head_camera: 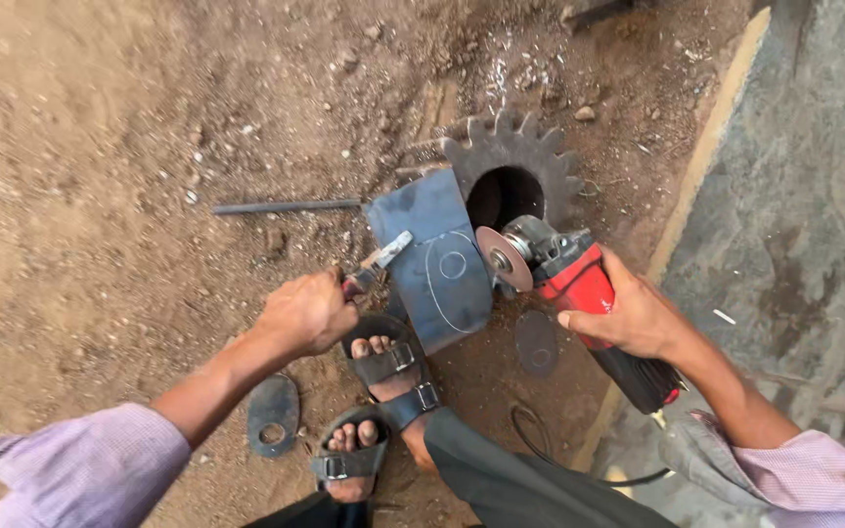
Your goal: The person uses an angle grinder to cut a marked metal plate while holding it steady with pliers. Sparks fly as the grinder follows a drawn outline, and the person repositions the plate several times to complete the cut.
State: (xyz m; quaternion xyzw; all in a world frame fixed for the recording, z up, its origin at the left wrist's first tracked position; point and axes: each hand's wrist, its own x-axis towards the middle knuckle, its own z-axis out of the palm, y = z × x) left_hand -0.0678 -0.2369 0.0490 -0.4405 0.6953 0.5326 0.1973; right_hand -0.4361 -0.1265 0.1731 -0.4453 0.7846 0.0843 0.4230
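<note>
While you crouch over the dirt ground point(100, 147), your right hand point(638, 318) is wrapped around the red body of an angle grinder point(579, 293), fingers curled over the top and thumb along the near side, so the grip is closed firmly on the tool. Its grinding disc point(503, 258) faces toward you and sits just at the right edge of a grey steel plate point(432, 259), touching or nearly touching it; you cannot tell which from this angle. Your left hand point(307, 313) is clenched in a fist around the red handles of a pair of pliers point(372, 266), whose metal nose lies on the plate's left edge and appears to clamp it. The plate leans tilted, its far edge propped against a large rusty toothed gear point(520, 161) that lies on the ground behind it, and a chalk outline of a circle with a smaller circle inside is drawn on the plate's face. Your sandalled foot point(388, 367) presses against the plate's near lower corner, with your other foot point(349, 455) just behind it. Two cut metal discs lie on the ground: one disc with a centre hole point(273, 414) beside your left forearm, and a plain disc point(537, 342) just below the grinder. A thin steel rod point(286, 206) lies flat to the left of the plate, well apart from your hands. The grinder's black cable point(540, 445) loops on the ground near your knee, and a concrete slab point(804, 215) runs along the right side.
</note>
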